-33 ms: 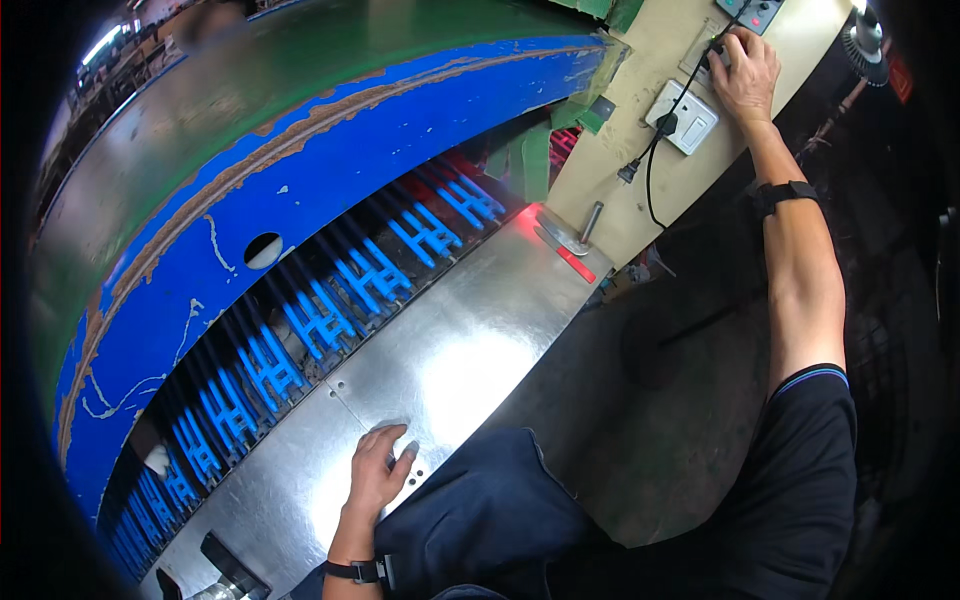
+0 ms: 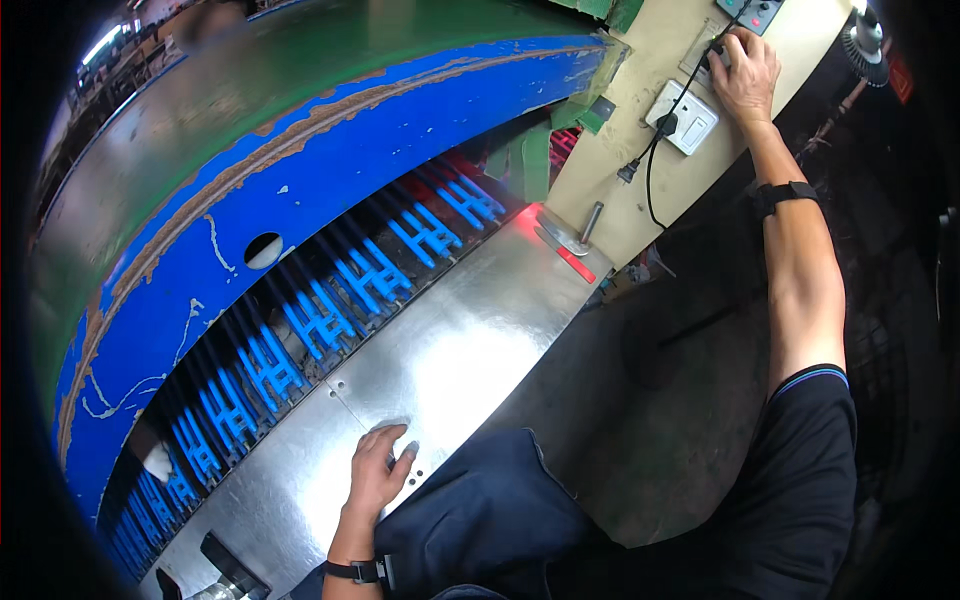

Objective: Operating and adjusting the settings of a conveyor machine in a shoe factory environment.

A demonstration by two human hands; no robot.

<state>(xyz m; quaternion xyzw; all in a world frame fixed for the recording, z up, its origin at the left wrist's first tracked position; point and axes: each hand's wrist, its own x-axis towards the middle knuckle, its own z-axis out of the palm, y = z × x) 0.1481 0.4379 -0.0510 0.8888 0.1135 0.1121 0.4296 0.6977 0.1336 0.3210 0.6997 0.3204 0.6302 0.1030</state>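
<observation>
Head view: dark fitting, upper right on cream panel; presumably stiff, best held by its sides. Right hand pinches it; left hand, loosely spread, empty, over metal surface.

One left hand and one right hand are seen, and two black wrist bands are worn. One blue board with one round hole, one shiny table, one red strip, one white switch box and one loose plug can be counted
</observation>
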